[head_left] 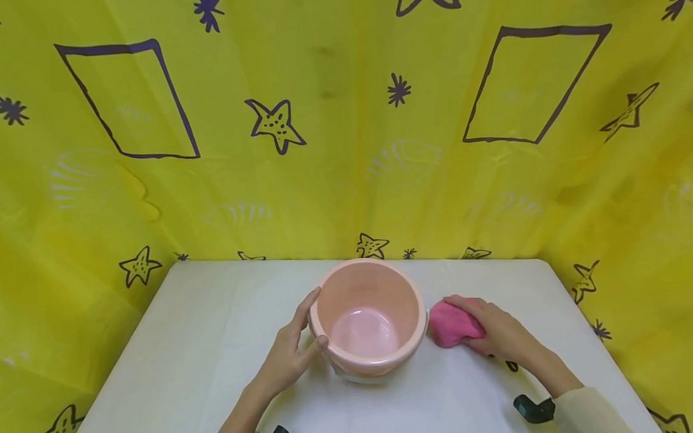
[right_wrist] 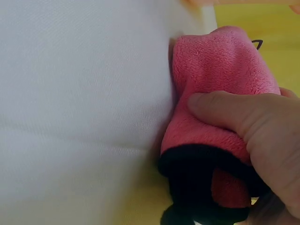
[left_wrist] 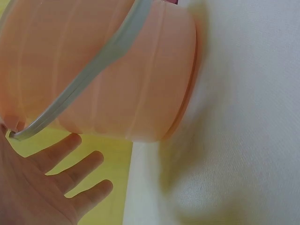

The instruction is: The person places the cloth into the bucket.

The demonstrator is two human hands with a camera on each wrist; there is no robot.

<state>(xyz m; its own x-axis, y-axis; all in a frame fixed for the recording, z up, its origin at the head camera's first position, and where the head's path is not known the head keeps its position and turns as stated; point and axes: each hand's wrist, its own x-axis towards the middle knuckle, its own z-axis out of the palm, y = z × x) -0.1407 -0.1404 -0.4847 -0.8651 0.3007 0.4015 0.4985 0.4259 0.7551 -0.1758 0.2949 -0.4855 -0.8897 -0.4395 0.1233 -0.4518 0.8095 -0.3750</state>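
A peach-pink bucket with a pale grey handle stands on the white table. My left hand is at its left side, thumb on the near rim and index finger along the outer wall. In the left wrist view the other fingers are straight and spread beside the wall. To the bucket's right, my right hand grips a soft, fuzzy pink plush thing with a black part at its end. The right thumb presses into the pink fabric; the other fingers are mostly hidden behind it.
The white table has rounded far corners and meets a yellow curtain with starfish and shell drawings at the back and both sides. Dark wrist mounts show below both hands.
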